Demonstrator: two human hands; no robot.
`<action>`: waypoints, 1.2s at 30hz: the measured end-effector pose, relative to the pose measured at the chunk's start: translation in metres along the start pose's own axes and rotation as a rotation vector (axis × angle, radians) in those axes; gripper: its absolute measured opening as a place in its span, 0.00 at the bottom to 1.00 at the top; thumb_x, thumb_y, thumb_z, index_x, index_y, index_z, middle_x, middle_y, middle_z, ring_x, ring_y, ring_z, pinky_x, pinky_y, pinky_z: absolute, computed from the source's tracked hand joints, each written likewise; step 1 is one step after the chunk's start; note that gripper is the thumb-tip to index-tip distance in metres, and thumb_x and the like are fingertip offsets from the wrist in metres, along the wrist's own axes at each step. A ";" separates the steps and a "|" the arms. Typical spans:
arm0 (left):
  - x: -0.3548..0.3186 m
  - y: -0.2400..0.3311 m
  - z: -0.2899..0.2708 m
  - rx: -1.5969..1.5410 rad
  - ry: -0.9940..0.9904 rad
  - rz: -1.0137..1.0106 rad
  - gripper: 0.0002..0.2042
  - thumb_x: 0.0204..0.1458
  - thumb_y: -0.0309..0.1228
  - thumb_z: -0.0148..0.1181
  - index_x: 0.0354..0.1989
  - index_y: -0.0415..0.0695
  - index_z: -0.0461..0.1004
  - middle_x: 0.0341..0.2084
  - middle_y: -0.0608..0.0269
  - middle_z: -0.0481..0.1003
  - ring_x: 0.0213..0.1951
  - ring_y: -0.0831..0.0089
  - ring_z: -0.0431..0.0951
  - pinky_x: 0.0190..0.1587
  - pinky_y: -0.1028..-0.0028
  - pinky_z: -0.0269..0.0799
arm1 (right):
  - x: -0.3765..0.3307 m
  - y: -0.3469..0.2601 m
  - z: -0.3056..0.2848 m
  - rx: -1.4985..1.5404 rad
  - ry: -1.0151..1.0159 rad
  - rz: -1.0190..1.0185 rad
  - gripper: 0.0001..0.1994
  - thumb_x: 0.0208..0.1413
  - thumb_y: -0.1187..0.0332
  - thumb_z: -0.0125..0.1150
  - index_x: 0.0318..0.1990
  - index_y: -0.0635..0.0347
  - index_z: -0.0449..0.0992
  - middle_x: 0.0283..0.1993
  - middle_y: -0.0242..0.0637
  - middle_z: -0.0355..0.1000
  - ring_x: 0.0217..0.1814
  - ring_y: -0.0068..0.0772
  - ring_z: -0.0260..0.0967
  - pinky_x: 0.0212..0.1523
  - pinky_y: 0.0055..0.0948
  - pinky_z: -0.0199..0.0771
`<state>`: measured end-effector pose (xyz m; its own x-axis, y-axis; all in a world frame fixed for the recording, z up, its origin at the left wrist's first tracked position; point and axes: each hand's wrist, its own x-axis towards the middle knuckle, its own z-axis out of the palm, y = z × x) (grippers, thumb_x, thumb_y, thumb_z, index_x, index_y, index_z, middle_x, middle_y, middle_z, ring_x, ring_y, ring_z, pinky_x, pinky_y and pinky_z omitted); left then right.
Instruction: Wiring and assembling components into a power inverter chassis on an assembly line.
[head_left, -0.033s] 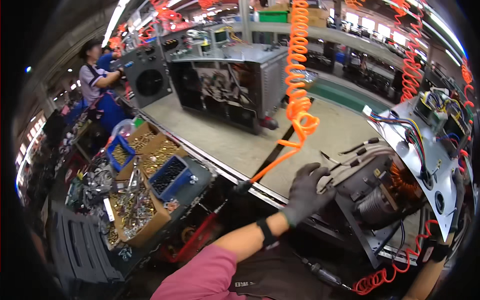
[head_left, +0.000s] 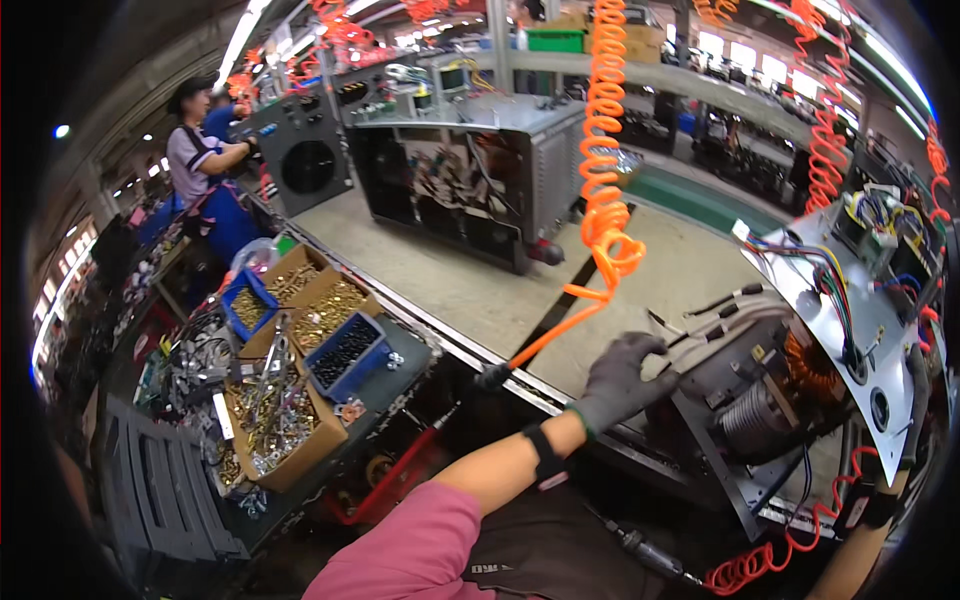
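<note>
My left hand (head_left: 625,380), in a grey glove, reaches over the near side of a heavy electrical assembly (head_left: 715,370) with copper coils. Its thumb and fingers are apart beside thick pale cables (head_left: 735,312) with black ends; whether the fingertips touch them I cannot tell. At the far right, my right hand (head_left: 912,400), also gloved, grips the outer edge of a tilted silvery metal panel (head_left: 800,275). Most of its fingers are hidden by the panel's edge. Coloured wires (head_left: 822,262) and electrical parts are mounted on this panel, which leans over the coils.
An orange coiled air hose (head_left: 605,130) hangs ahead, its lower end near my left forearm. Boxes of screws (head_left: 335,310) and a blue bin (head_left: 345,355) stand at left. A large open-sided cabinet (head_left: 550,170) sits farther along the line. A red coiled cord (head_left: 745,572) runs below. Another person (head_left: 205,165) works at far left.
The view has shifted slightly, so the bench things sit a little farther right. My left hand has moved slightly right beside the cables; my right hand stays at the panel.
</note>
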<state>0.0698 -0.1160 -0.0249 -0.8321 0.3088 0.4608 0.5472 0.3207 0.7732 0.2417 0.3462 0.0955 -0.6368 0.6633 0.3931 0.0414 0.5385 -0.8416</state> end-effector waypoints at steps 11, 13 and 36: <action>-0.014 -0.046 0.052 -0.554 -0.066 -0.159 0.24 0.58 0.34 0.62 0.62 0.41 0.67 0.52 0.59 0.75 0.53 0.73 0.74 0.56 0.72 0.72 | 0.019 0.043 -0.042 -0.047 -0.141 -0.423 0.21 0.69 0.62 0.51 0.65 0.63 0.69 0.61 0.38 0.70 0.59 0.28 0.69 0.62 0.31 0.69; -0.002 -0.048 0.061 -0.861 -0.181 -0.012 0.20 0.59 0.33 0.61 0.58 0.41 0.71 0.49 0.59 0.77 0.49 0.74 0.76 0.52 0.73 0.74 | 0.042 0.038 -0.053 0.079 -0.165 -0.410 0.22 0.69 0.62 0.52 0.65 0.63 0.68 0.62 0.38 0.70 0.60 0.28 0.69 0.63 0.31 0.69; -0.098 0.006 0.020 -0.584 0.009 -0.274 0.08 0.57 0.26 0.58 0.27 0.43 0.67 0.22 0.74 0.65 0.27 0.84 0.63 0.29 0.79 0.60 | -0.005 -0.055 0.033 0.165 0.082 -0.004 0.10 0.57 0.61 0.63 0.41 0.55 0.80 0.36 0.35 0.79 0.33 0.30 0.78 0.33 0.30 0.77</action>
<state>0.1568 -0.1267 -0.0740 -0.9368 0.2762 0.2146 0.1773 -0.1539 0.9720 0.2176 0.2961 0.1275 -0.5713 0.7052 0.4199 -0.0920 0.4534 -0.8866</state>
